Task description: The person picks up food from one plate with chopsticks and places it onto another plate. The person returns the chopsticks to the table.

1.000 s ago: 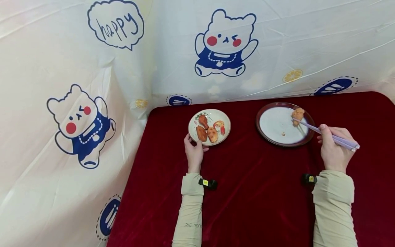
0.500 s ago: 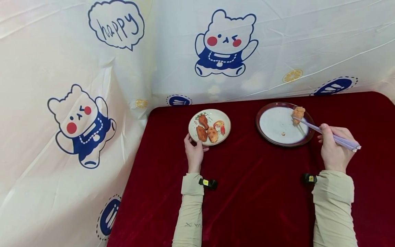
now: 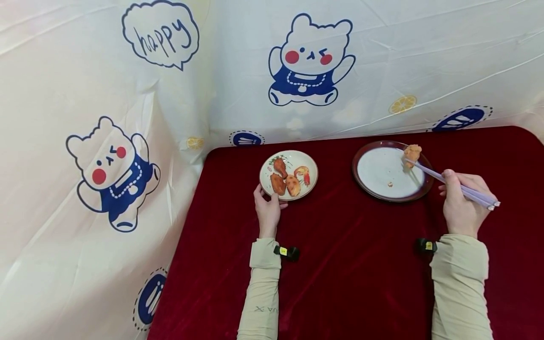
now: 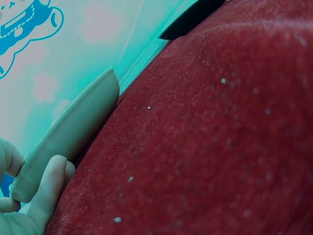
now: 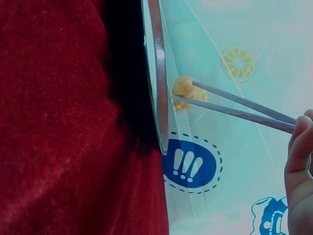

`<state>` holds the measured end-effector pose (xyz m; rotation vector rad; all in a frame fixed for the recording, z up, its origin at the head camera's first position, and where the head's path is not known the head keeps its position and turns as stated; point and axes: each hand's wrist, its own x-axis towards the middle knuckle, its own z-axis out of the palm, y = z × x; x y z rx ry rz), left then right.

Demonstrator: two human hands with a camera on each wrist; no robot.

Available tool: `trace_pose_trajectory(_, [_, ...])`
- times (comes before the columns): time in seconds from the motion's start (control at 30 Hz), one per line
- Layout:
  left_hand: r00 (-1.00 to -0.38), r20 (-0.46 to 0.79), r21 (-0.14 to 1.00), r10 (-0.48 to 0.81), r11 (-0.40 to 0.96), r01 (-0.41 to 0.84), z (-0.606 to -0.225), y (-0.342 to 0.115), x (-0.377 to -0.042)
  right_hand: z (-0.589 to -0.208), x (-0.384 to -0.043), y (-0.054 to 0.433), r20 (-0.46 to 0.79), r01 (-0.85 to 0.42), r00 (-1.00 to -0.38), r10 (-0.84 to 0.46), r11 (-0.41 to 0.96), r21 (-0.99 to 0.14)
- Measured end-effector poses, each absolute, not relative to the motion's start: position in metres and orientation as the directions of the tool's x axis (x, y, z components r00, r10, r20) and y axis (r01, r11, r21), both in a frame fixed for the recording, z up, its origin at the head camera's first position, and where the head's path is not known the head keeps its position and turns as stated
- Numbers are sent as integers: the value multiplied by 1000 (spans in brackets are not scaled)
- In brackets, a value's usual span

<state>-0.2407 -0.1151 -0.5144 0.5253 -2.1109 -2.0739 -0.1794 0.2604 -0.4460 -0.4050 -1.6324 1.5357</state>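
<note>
My right hand (image 3: 463,203) holds a pair of lilac chopsticks (image 3: 467,192), whose tips pinch a piece of fried chicken (image 3: 412,156). In the right wrist view the fried chicken (image 5: 188,93) sits between the two chopstick tips, above the brown-rimmed plate (image 3: 359,182). A few crumbs (image 3: 390,184) lie on that plate's white middle. At the left my left hand (image 3: 267,212) grips the near edge of a small cream plate (image 3: 299,160). On this plate are a drumstick (image 3: 279,166), two browned pieces (image 3: 293,185) and a shrimp (image 3: 303,174). The left wrist view shows fingers on its rim (image 4: 73,127).
A dark red velvet cloth (image 3: 348,264) covers the table. Behind and to the left hangs a white sheet (image 3: 238,71) with printed bears. A strip of red cloth separates the two plates.
The chopsticks and the fried chicken have risen slightly off the brown-rimmed plate and shifted a little right. My left hand and the small plate have not moved.
</note>
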Motion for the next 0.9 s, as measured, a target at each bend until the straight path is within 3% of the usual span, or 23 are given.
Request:
trace_pose_trajectory(0.2, [-928,-140,989,-344,-12,-145,-515,-115,-241,-445,-179,260,351,-271,-600,719,230,-935])
trace_pose_trajectory(0.6, [-935,-145,989,-324,-9,-150,-513,-116,-241,-438,-176,254,367,-399,-593,717,135,-907])
trace_pose_trajectory(0.73, [-936,-146,989,-320,-11,-150,-510,-116,-239,-444,-180,255,418,-467,-563,713,143,-873])
trace_pose_trajectory(0.9, [-933,-118,992,-339,5,-128,-516,-115,-241,-447,-182,255,433,-436,-558,708,194,-879])
